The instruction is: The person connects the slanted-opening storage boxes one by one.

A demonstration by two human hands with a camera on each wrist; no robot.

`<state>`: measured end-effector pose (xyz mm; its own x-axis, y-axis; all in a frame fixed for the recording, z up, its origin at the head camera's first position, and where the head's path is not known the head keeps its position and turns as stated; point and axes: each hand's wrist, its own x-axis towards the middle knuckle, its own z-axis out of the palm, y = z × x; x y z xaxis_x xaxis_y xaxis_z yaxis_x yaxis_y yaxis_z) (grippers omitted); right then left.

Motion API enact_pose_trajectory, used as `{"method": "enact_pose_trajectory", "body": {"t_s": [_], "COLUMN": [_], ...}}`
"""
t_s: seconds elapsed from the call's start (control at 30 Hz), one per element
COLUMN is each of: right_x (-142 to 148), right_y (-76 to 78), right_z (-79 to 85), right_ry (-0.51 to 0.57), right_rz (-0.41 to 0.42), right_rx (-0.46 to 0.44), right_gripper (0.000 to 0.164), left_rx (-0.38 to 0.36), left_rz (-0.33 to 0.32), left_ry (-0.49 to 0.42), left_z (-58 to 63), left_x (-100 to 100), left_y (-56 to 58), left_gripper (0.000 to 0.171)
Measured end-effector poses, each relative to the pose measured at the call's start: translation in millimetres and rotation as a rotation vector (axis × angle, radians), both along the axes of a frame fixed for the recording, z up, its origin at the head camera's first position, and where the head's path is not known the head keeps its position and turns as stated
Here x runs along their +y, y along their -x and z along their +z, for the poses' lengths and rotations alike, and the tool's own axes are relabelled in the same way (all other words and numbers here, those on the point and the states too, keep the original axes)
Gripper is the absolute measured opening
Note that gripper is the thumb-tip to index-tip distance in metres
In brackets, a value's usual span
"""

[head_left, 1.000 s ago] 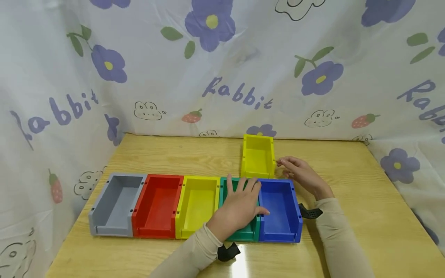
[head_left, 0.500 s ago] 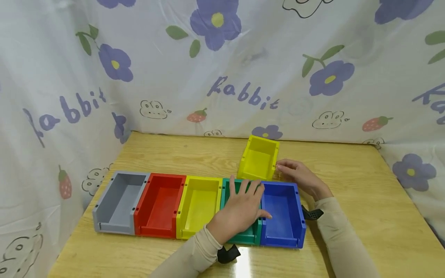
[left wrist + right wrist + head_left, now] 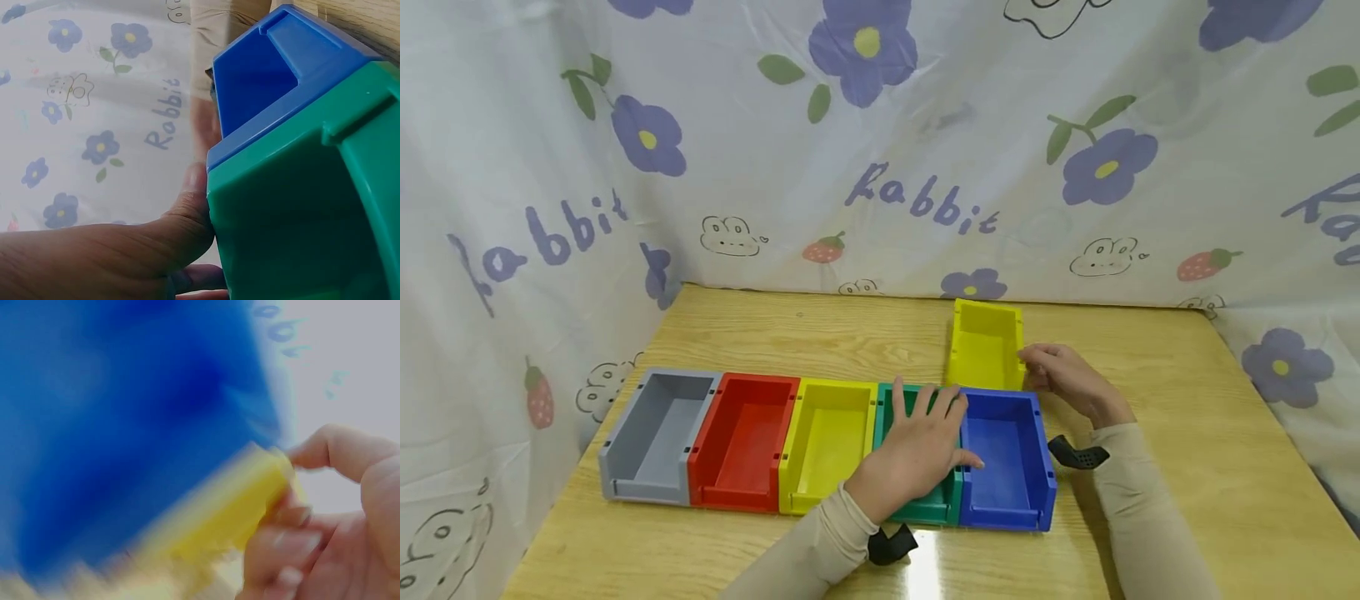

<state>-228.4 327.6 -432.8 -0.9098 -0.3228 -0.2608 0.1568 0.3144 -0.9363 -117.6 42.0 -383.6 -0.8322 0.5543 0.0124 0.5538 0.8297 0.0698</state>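
Note:
My left hand point(image 3: 913, 454) lies with fingers spread across the green bin point(image 3: 936, 507), its thumb reaching over the rim of the blue bin point(image 3: 1000, 450). In the left wrist view, the thumb point(image 3: 187, 209) is right at the green bin's edge. Behind the blue bin stands a separate yellow bin point(image 3: 985, 346), roughly square to the row. My right hand point(image 3: 1071, 379) pinches this bin's right side wall between thumb and fingers. The right wrist view is blurred but shows the fingertips on the yellow wall point(image 3: 219, 515).
Left of the green bin, the row continues with another yellow bin point(image 3: 831, 442), a red bin point(image 3: 748, 442) and a grey bin point(image 3: 662, 437), side by side. A printed cloth point(image 3: 737, 150) hangs along the back and left of the wooden table point(image 3: 760, 325).
The separate yellow bin turned askew half a second ago; now it stands straighter and further right. My right hand has gone right and closed on its side wall. The left hand stays in place.

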Motion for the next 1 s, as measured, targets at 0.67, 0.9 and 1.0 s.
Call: {"method": "enact_pose_trajectory", "body": {"t_s": [0.67,0.9,1.0], "right_x": [111,117,115], "right_y": [-37.0,-51.5,-57.3], "right_z": [15.0,41.3,51.6], "right_ry": [-0.149,-0.031,-0.049], "right_rz": [-0.016,0.142,0.162], "right_rx": [-0.052,-0.089,-0.118], "right_gripper": [0.072,0.049,0.049], "left_rx": [-0.154,-0.238,-0.239], "left_rz": [0.057,0.092,0.095], "left_ry": [-0.143,-0.183,-0.185], "left_z": [-7.1,-4.2,-3.9], "left_x": [-2,-4,-4], "left_y": [18.0,22.9,24.0], "left_gripper": [0.076,0.078,0.077]}}
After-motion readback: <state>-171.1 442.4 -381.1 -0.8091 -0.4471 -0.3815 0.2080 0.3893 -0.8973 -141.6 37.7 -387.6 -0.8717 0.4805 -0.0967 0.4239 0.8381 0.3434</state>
